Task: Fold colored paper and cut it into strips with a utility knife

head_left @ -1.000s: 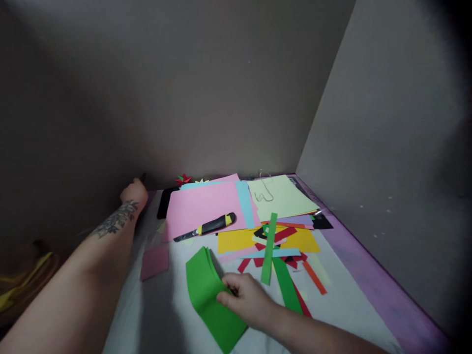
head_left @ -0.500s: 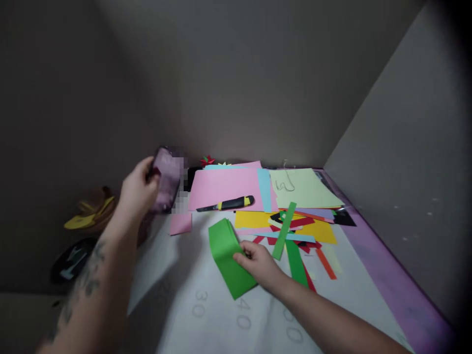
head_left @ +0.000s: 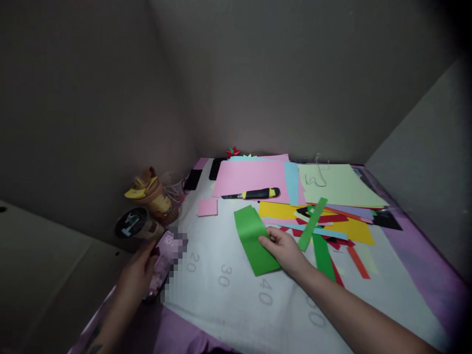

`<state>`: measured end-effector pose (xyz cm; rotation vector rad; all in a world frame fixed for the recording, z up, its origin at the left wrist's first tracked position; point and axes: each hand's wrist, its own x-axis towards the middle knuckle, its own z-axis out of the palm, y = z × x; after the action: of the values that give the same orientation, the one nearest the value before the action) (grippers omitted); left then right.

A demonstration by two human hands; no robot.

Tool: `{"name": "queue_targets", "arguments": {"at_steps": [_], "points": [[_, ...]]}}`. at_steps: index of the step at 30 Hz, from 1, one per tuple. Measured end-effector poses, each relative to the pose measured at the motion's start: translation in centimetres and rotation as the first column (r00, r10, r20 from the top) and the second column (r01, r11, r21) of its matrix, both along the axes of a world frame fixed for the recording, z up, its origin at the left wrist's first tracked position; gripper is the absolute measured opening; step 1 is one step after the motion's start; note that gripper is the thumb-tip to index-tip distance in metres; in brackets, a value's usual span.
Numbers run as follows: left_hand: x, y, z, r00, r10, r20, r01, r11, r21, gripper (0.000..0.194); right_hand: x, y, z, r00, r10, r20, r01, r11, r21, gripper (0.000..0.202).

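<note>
My left hand (head_left: 138, 268) is closed round a phone (head_left: 164, 260) with a lit pinkish screen, low at the left edge of the table; part of the phone is blurred out. Between the thumb and fingers of my right hand (head_left: 282, 248) are green paper pieces (head_left: 254, 241), apparently a small stack, bent across the upper part and held over the white, number-marked surface (head_left: 228, 305). Just right of that hand lies a narrow green strip (head_left: 313, 223) on a heap of coloured paper scraps (head_left: 339, 223). Behind the green paper, a black and yellow utility knife (head_left: 258, 193) rests on pink sheets (head_left: 250, 172).
Pale green sheets (head_left: 332, 189) lie at the back right. A small pink paper square (head_left: 207, 207) is left of the knife. A brown and yellow container (head_left: 158, 196) and a dark round lid (head_left: 132, 222) stand at the left. Walls (head_left: 276, 83) rise behind the table.
My left hand has brought the phone down and nearer, from beside the pink sheets to the table's left edge. My right hand keeps hold of the green paper. The view has shifted left.
</note>
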<state>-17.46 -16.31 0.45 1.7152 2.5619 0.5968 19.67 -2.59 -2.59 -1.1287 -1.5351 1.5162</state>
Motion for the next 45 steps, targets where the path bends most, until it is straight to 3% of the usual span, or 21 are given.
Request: {"name": "queue_targets", "arguments": {"at_steps": [5,8,11,14,17,22,24,31,36,39,42,45], "points": [[1.7,-3.9,-0.3,0.972,0.052,-0.230,-0.008,0.982,0.188,0.039,0.1,-0.2,-0.4,1.000,-0.014,-0.001,0.014,1.000,-0.026,0.027],[2.5,-6.1,-1.0,0.925,0.054,-0.376,0.009,0.987,0.163,0.034,0.0,-0.2,-0.3,1.000,-0.013,-0.004,0.013,0.998,-0.057,0.029],[2.7,-5.9,-1.2,0.886,-0.002,-0.463,0.035,0.997,0.063,0.034,0.0,-0.2,0.0,1.000,-0.023,0.013,0.024,0.998,-0.065,0.032],[2.2,-4.0,-1.2,0.896,-0.103,-0.431,0.100,0.995,-0.031,0.036,0.0,-0.2,0.1,0.999,-0.025,0.034,0.028,0.997,-0.067,0.035],[1.2,-3.1,-1.2,0.932,-0.104,-0.348,0.095,0.995,-0.043,0.045,0.1,-0.2,0.0,0.999,-0.017,0.041,0.019,0.998,-0.062,0.035],[0.0,-5.8,-1.9,0.963,-0.087,-0.255,0.055,0.990,-0.129,0.088,0.1,-0.1,0.0,0.999,-0.016,0.045,0.018,0.999,-0.039,0.033],[0.3,-6.9,-2.5,0.969,-0.046,-0.243,0.010,0.989,-0.147,0.095,0.1,-0.1,0.0,0.999,-0.012,0.050,0.014,0.999,-0.039,0.034],[1.2,-6.1,-3.2,0.985,0.164,-0.052,-0.163,0.986,0.020,0.091,0.1,-0.2,0.0,0.999,-0.027,0.034,0.028,0.999,-0.046,0.032],[0.9,-5.9,-2.1,0.985,0.001,-0.173,-0.001,1.000,0.001,0.058,0.1,-0.2,-0.1,0.998,-0.028,0.048,0.031,0.998,-0.063,0.034],[1.2,-6.0,-1.8,0.969,-0.061,-0.239,0.050,0.997,-0.051,0.050,0.1,-0.2,-0.2,0.999,-0.018,0.043,0.021,0.997,-0.072,0.035],[1.4,-6.1,-1.9,0.965,-0.018,-0.260,0.011,1.000,-0.028,0.057,0.1,-0.2,-0.3,1.000,-0.022,0.022,0.024,0.996,-0.084,0.035],[1.4,-6.3,-2.2,0.972,0.047,-0.231,-0.043,0.999,0.023,0.077,0.1,-0.2,-0.4,0.999,-0.037,0.013,0.038,0.996,-0.085,0.034]]}}
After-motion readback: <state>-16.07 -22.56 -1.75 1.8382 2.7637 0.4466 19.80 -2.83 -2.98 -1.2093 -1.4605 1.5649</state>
